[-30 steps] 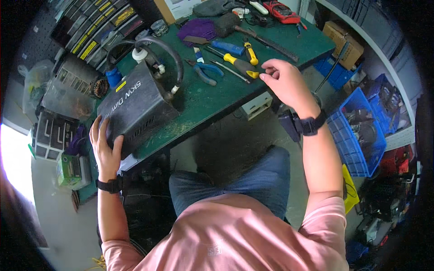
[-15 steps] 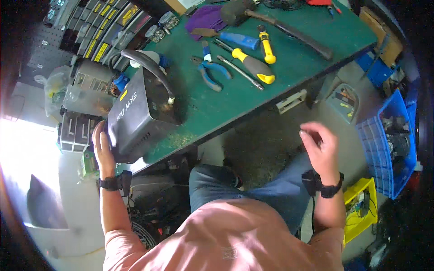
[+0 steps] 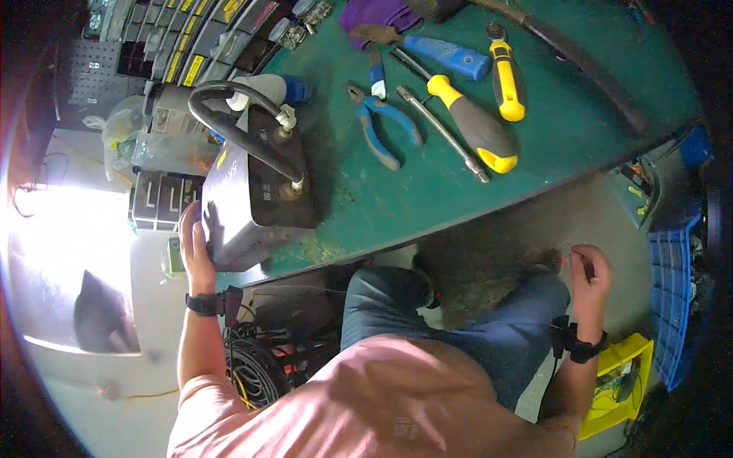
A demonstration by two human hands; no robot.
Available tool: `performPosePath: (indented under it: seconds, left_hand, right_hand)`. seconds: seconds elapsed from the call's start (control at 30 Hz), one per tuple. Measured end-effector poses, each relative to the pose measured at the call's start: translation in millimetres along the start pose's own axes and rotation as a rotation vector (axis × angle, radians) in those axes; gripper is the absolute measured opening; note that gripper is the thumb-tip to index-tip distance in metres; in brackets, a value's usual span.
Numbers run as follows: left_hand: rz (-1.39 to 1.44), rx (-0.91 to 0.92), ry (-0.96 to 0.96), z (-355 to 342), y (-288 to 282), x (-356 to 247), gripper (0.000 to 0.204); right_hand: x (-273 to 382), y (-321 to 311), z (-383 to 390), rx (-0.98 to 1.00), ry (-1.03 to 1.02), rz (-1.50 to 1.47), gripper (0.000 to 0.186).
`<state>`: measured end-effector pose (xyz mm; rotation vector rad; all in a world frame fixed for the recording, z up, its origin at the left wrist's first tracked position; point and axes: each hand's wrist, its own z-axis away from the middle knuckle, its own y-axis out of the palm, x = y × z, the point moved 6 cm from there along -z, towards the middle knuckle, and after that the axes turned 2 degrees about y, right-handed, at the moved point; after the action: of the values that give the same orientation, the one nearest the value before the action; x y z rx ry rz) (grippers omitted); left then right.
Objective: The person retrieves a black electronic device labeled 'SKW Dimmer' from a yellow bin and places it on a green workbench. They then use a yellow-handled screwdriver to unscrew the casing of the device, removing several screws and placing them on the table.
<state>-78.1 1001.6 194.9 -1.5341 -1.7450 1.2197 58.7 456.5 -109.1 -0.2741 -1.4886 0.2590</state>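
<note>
A green workbench (image 3: 412, 210) runs across our view, with small-parts drawers (image 3: 200, 40) at its far left and a yellow bin (image 3: 643, 365) at the near right below. On the bench's left, at the near edge, sits a black box (image 3: 258, 206) with a black hose (image 3: 237, 140) looped over it. Our left hand (image 3: 198, 256) lies along the box's left side, fingers stretched rather than wrapped round it. Our right hand (image 3: 591, 281) hangs clear of the bench, near right, fingers curled toward the thumb; we cannot tell whether the tips meet. Blue-handled pliers (image 3: 370, 102) and a yellow-and-grey screwdriver (image 3: 479, 128) lie right of the box.
</note>
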Motion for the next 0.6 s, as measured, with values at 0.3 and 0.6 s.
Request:
performPosePath:
  seconds: [0.3, 0.6]
  left_hand:
    - [0.118, 0.008, -0.113, 2.3, 1.2, 11.9, 0.051]
    - [0.161, 0.059, -0.141, 4.5, 3.3, 19.1, 0.053]
  right_hand:
    - [-18.4, 10.3, -8.9, 0.073, 0.158, -0.109, 0.008]
    - [-27.3, 6.7, -14.8, 0.068, 0.056, -0.072, 0.014]
